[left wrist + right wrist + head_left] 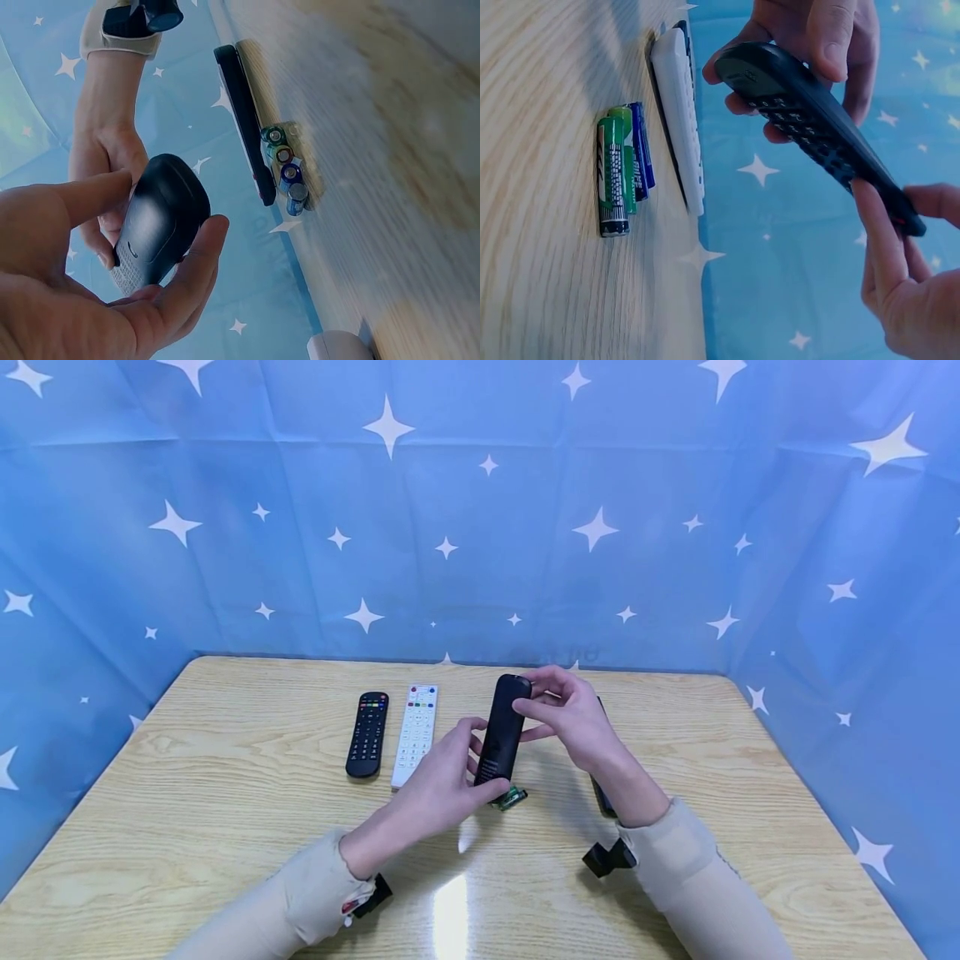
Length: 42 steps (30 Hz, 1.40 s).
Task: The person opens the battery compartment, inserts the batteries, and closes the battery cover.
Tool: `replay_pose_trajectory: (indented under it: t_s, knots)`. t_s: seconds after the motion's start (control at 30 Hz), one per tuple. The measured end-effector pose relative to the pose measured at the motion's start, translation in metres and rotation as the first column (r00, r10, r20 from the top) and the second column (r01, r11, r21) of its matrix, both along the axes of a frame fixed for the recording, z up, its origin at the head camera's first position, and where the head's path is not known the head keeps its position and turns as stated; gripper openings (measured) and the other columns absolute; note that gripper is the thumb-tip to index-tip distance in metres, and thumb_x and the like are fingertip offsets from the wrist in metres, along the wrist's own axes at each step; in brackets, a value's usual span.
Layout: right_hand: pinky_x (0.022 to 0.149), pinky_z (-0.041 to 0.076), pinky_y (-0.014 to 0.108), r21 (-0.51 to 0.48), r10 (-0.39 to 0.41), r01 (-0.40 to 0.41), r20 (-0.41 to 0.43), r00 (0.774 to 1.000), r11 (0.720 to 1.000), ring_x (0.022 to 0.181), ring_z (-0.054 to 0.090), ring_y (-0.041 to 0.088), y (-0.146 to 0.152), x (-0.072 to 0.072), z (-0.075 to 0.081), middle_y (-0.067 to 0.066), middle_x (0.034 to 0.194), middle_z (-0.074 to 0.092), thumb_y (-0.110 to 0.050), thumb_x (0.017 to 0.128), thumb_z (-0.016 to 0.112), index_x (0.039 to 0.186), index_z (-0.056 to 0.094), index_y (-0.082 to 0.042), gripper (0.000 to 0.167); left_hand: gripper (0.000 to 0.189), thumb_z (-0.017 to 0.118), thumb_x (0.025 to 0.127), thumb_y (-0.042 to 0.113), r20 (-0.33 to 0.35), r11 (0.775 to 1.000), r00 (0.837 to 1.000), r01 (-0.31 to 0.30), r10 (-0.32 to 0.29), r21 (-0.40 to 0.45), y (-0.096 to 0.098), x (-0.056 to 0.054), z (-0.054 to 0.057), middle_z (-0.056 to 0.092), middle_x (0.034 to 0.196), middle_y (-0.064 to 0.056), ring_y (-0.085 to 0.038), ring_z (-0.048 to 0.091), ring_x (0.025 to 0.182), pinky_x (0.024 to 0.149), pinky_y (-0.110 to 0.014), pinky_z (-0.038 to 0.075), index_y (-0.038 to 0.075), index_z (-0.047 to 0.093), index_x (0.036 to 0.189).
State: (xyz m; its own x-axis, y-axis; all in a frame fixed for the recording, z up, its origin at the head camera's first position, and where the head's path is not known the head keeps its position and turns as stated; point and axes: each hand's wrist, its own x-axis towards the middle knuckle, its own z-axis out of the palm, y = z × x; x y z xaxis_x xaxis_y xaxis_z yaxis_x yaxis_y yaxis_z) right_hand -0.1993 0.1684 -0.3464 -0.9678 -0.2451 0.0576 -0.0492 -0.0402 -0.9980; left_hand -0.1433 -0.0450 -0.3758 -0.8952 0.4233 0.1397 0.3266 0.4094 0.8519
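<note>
A black remote control [501, 727] is held above the table, its smooth back with small print turned up to the head view. My left hand [441, 774] grips its lower end between thumb and fingers. Near the top end, my right hand [573, 720] pinches it by the edges. The button face of this remote [802, 124] shows in the right wrist view. Below it, several green and blue batteries [615, 172] lie side by side on the table. In the head view, the remote and left hand partly cover those batteries [513, 797].
Left of the hands lie a white remote [416, 731] and a smaller black remote [367, 735], buttons up. Another dark remote [604, 802] lies to the right, mostly hidden by the right forearm. A blue star-patterned cloth [480, 527] hangs behind the wooden table [187, 843].
</note>
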Motion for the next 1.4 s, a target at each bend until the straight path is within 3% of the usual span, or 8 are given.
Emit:
replay_pose_trajectory:
  t_s: [0.17,0.4,0.6,0.8,1.07,1.4]
  knots:
    - [0.071,0.061,0.054,-0.006,0.003,-0.003,0.002,1.000,1.000,0.097,0.067,0.027,-0.0006,0.0011,0.0003,0.018,0.107,0.056,0.002,0.093,0.073,0.129,0.055,0.005,0.040,0.079,0.086,0.086,0.023,-0.008,1.000,1.000,-0.015,0.015,-0.023,0.0021,0.0011,-0.0004,0.057,0.105,-0.003,-0.013,0.062,0.085,0.069,-0.028,0.056,0.004,0.040,0.148]
    - [0.072,0.061,0.055,-0.019,0.011,-0.011,-0.003,1.000,1.000,0.097,0.067,0.027,-0.0006,0.0026,0.0012,0.018,0.108,0.056,0.001,0.094,0.072,0.130,0.054,0.005,0.041,0.083,0.090,0.082,0.025,-0.068,0.999,0.997,-0.034,0.031,-0.037,0.0053,0.0010,-0.0021,0.058,0.103,-0.002,-0.011,0.061,0.080,0.069,-0.027,0.054,0.001,0.042,0.145]
    - [0.073,0.061,0.056,-0.029,0.016,-0.016,-0.005,1.000,0.999,0.098,0.067,0.026,-0.0013,0.0039,0.0014,0.019,0.111,0.056,0.001,0.093,0.073,0.131,0.055,0.004,0.042,0.082,0.088,0.083,0.024,-0.080,0.999,0.996,-0.031,0.029,-0.032,0.0058,0.0012,-0.0022,0.058,0.102,-0.001,-0.010,0.061,0.080,0.069,-0.027,0.054,-0.001,0.042,0.146]
    - [0.078,0.061,0.053,0.003,0.043,-0.043,-0.007,0.999,0.999,0.108,0.066,0.029,-0.0009,0.0042,0.0012,0.021,0.123,0.056,-0.001,0.094,0.073,0.136,0.053,0.000,0.046,0.080,0.085,0.086,0.019,-0.043,1.000,0.999,-0.029,0.029,-0.005,0.0051,0.0007,-0.0018,0.058,0.104,-0.002,-0.013,0.062,0.086,0.069,-0.027,0.056,-0.001,0.040,0.148]
    - [0.090,0.058,0.050,0.076,0.102,-0.103,0.013,0.995,0.992,0.118,0.060,0.035,-0.0003,0.0055,0.0019,0.022,0.139,0.053,-0.001,0.092,0.074,0.151,0.040,-0.008,0.068,0.074,0.082,0.089,0.017,0.019,0.998,0.999,-0.027,0.026,0.059,0.0042,0.0001,0.0032,0.057,0.109,-0.006,-0.020,0.064,0.090,0.070,-0.029,0.058,0.001,0.040,0.148]
    - [0.096,0.055,0.047,0.086,0.112,-0.113,0.010,0.994,0.990,0.122,0.060,0.036,-0.0019,0.0068,0.0005,0.022,0.139,0.057,-0.004,0.094,0.074,0.154,0.035,-0.013,0.073,0.055,0.075,0.094,0.011,0.026,0.992,0.999,-0.028,0.025,0.126,0.0045,0.0001,0.0042,0.060,0.115,-0.009,-0.017,0.066,0.093,0.075,-0.028,0.059,0.001,0.047,0.140]
